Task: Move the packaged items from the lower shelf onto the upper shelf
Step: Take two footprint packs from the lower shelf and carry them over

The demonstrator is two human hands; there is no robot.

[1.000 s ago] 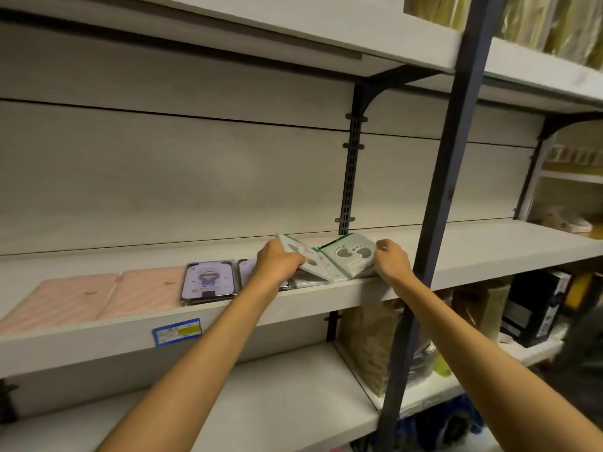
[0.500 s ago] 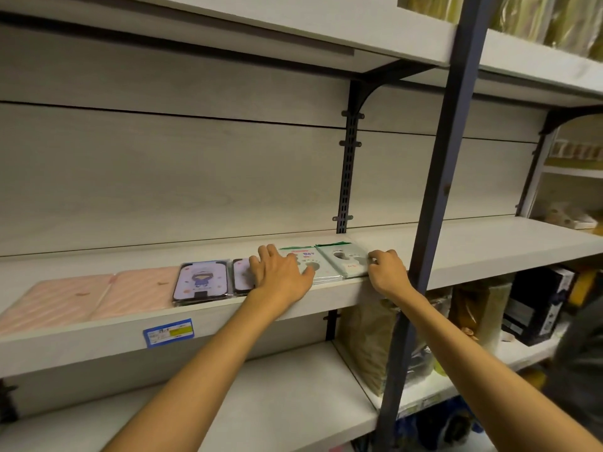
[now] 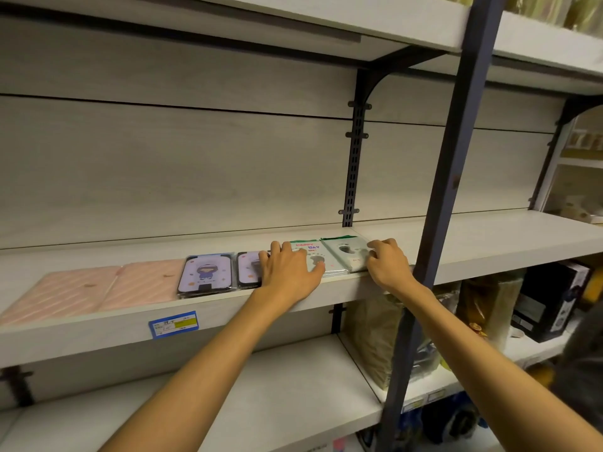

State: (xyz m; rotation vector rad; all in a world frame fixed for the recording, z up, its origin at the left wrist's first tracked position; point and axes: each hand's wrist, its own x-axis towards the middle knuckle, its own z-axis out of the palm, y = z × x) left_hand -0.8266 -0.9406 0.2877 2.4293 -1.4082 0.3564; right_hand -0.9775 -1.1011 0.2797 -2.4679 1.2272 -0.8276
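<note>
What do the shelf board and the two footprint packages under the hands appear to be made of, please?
Shelf board: looks like pale wood-grain laminate, matte; faint grain lines show. Footprint packages: printed card, seemingly in clear glossy plastic, judging by shiny edges, though blur leaves that open. Left hand lies flat on one, right hand touches the other.

The flat left hand (image 3: 288,272) covers most of a purple-faced packaged case (image 3: 248,270) and part of a pale green footprint-printed packet (image 3: 310,256) at frame centre. The small blue and yellow price label (image 3: 173,323) on the shelf edge, lower left, has unreadable print. Pink striped flat packs (image 3: 75,288) run off the left edge.
</note>
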